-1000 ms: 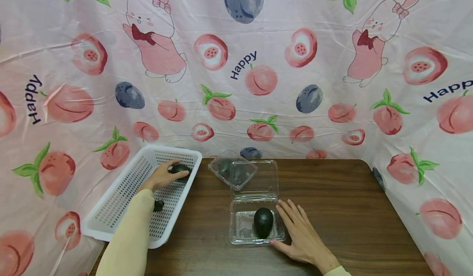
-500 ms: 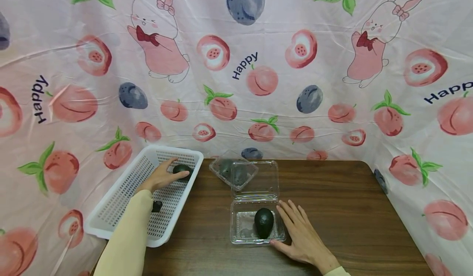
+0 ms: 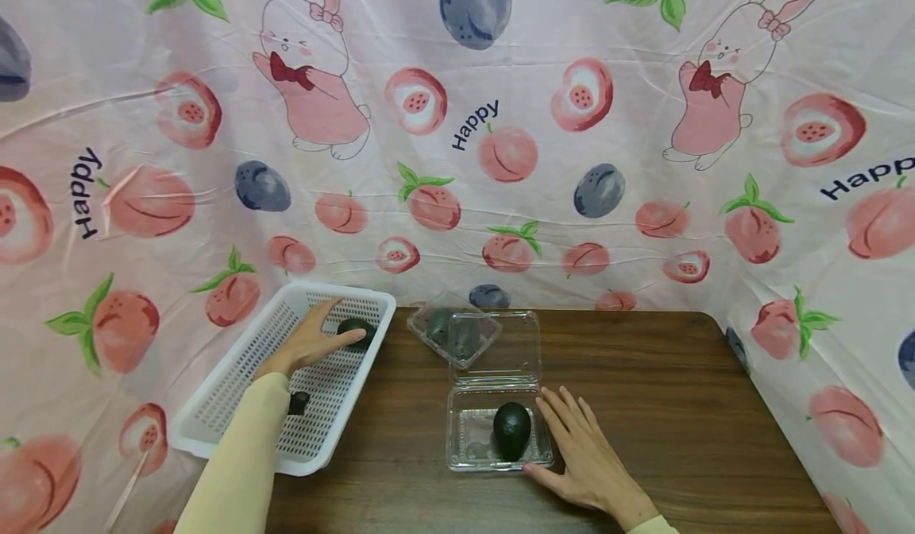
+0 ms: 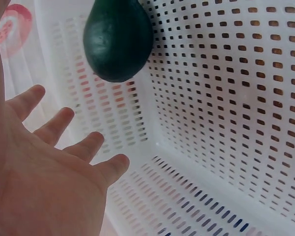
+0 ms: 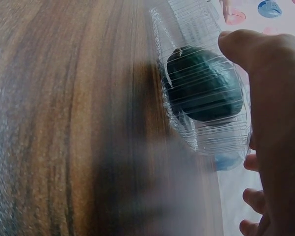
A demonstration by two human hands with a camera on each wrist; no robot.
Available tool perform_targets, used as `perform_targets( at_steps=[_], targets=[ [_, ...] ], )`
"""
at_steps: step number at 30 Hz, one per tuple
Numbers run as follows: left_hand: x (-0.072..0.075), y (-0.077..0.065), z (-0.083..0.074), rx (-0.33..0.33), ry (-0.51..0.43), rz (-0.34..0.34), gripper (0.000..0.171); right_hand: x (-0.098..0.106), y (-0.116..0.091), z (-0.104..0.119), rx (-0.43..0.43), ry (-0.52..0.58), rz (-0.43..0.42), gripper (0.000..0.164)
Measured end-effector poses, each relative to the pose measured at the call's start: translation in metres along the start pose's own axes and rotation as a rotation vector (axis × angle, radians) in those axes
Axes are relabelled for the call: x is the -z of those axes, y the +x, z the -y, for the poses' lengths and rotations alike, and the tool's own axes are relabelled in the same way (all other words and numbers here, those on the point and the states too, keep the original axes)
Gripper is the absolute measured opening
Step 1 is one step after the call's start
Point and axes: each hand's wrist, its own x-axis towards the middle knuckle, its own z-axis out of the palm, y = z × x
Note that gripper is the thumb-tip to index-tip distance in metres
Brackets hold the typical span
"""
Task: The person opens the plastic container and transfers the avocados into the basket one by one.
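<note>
Over at the white perforated basket (image 3: 236, 391), which overhangs the left end of the wooden table (image 3: 665, 407), the left hand (image 3: 309, 342) reaches in with its fingers (image 4: 64, 123) straight and spread apart — holding nothing. A dark green avocado (image 3: 355, 330) lies in the basket's far corner, just beyond those fingertips; from the wrist view there is a gap between hand and fruit, though the head view cannot settle whether a fingertip brushes it. A second small dark thing (image 3: 299, 401) lies on the basket floor beside the cream sleeve (image 3: 243, 462), too hidden to name.

Right of the basket stands an open clear plastic clamshell box (image 3: 468, 443) with its lid (image 3: 493, 347) folded back, and another avocado (image 3: 511, 431) sits inside its tray. The right hand (image 3: 582, 458) lies flat on the table against the box's right side — fingers straight, slightly apart, thumb (image 5: 245, 46) at the near corner. Behind the lid rests a closed clamshell (image 3: 453, 334) with dark fruit inside.
</note>
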Motion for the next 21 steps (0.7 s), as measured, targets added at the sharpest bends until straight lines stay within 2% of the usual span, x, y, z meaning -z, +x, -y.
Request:
perform_targets(
  at_steps=[7, 15, 21],
  targets=[
    [0.003, -0.005, -0.007, -0.05, -0.008, -0.041, 0.113, -0.001, 0.001, 0.001, 0.013, -0.013, -0.017, 0.103],
    [0.007, -0.01, -0.024, -0.126, 0.011, -0.076, 0.111, -0.001, 0.0, 0.001, 0.006, -0.006, -0.014, 0.103],
    [0.009, -0.015, -0.043, -0.182, 0.039, -0.097, 0.109, 0.0, 0.0, 0.001, 0.0, -0.023, -0.008, 0.106]
  ],
)
